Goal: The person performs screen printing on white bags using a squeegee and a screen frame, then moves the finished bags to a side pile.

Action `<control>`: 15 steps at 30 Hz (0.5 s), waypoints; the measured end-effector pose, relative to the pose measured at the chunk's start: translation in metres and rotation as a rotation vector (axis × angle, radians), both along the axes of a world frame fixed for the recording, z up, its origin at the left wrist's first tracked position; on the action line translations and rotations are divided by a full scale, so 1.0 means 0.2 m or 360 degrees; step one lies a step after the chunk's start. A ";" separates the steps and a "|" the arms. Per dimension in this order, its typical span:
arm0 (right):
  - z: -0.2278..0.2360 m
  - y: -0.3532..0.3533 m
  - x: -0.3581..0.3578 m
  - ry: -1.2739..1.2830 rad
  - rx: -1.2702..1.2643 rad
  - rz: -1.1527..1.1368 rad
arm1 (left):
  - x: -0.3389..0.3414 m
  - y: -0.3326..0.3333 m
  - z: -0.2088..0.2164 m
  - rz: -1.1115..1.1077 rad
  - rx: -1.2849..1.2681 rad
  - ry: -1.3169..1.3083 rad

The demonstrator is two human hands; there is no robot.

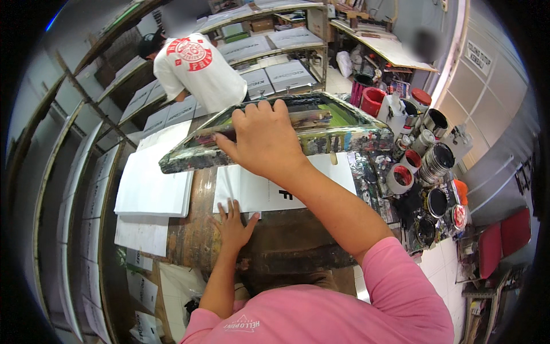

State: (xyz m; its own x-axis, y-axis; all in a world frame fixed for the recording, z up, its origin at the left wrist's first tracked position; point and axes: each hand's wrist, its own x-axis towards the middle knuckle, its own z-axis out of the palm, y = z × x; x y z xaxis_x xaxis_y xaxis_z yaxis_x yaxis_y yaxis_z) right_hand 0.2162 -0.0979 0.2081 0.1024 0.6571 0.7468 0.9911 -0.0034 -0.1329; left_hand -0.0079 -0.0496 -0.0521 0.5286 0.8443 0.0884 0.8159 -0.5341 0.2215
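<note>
A paint-crusted screen printing frame [361,139] with green on its mesh is raised at its near side over the worktable. My right hand [266,137] is closed over a wooden squeegee [312,118] lying in the frame near its front rim. Whether those fingers also grip the rim is hidden. Beneath the frame lies a white sheet [326,178] with a black printed mark, partly covered by my right forearm. My left hand [232,226] lies with fingers spread at the sheet's near left corner, touching it and the table.
To the left sits a stack of white sheets [152,186] on the wooden table [200,229]. Ink pots and cans [400,178] crowd the right side. Drying racks [86,189] stand left and behind, loaded with printed sheets. Across the table a person in a white shirt [197,69] faces the racks.
</note>
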 end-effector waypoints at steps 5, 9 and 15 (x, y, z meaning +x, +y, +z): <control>-0.02 0.01 -0.01 -0.0008 -0.0039 0.0008 | 0.09 0.07 0.13 -0.0049 0.0030 -0.0589; 0.02 0.02 0.01 -0.0097 -0.0020 -0.0021 | 0.29 0.20 0.35 0.0047 0.0332 -0.0963; 0.10 0.06 0.03 -0.0121 -0.0070 -0.0090 | 0.30 0.27 0.56 0.0147 0.0212 -0.1063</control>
